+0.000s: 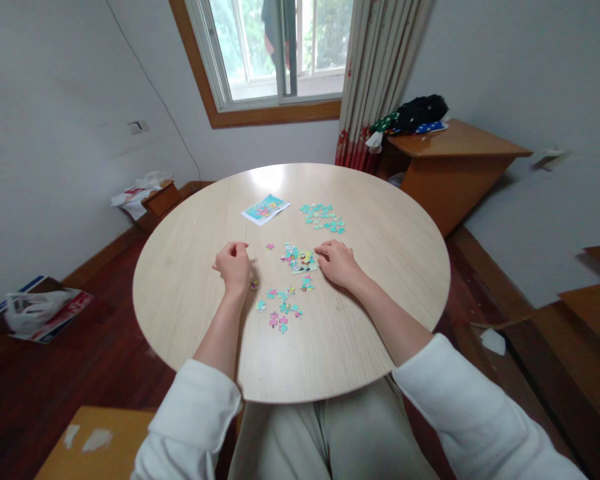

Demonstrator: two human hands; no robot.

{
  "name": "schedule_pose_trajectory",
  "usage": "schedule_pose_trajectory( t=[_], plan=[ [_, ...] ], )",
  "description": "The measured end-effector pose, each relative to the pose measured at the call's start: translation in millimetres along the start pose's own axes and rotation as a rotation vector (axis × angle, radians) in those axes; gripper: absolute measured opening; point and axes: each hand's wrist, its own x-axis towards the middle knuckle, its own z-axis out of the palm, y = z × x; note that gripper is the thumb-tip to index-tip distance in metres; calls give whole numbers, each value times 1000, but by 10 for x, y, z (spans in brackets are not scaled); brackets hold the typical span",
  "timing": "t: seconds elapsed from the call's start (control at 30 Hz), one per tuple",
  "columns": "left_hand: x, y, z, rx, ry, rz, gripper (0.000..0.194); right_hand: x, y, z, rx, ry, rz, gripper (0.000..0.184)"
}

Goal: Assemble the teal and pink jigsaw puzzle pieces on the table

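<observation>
Bending its fingers down at the right side of a partly joined teal, white and yellow cartoon jigsaw section, the person's right hand sits right of centre on a round, pale wood-grain tabletop. Fingertips touching the section or just beside it, can't tell which. Right grip: fingers bent, close together; can't tell from here if it's pinching anything. Left hand is left of the section, well apart from it. Left grip: fingers curled toward the palm, inside hidden, can't tell if a piece is in there.

Section lies about mid-tabletop, between the hands. Single pink jigsaw piece between left hand and section. Small yellow-and-dark piece just beside the left wrist. Loose pink and teal pieces scattered from the section toward the near edge; some pinks look joined, too small to be sure.

Mostly teal loose pieces spread toward the far edge, right of centre. Printed teal cartoon sheet with white margin lies left of that spread, apart from it.

Beyond the far edge: brown-framed window, pale curtain with red lower part. Past the far right edge: brown wooden side unit, dark polka-dot cloth on top.
</observation>
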Motion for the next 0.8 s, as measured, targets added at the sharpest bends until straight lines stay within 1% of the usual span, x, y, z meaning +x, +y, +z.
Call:
schedule_pose_trajectory(
  t=[0.03,0.1,0.27,0.5,0.6,0.7,0.8],
  plan=[
    [8,-11,1,-34,64,-23,29,-1,-2,-2,-1,-2,0,31],
    [20,-27,5,-49,118,-38,26,-4,-4,-4,-2,-3,1,31],
    [36,-52,21,-61,100,-42,24,-11,8,-10,-6,6,9,31],
    [39,-60,22,1,81,-30,24,-10,14,-18,-10,8,22,31],
    [47,-80,28,-4,81,-40,23,-8,16,-13,-8,14,19,31],
    [76,-131,47,-99,87,-55,21,-1,28,-4,-4,23,18,31],
    [113,-196,73,-240,133,-61,20,8,44,7,-4,35,17,31]
  ],
)
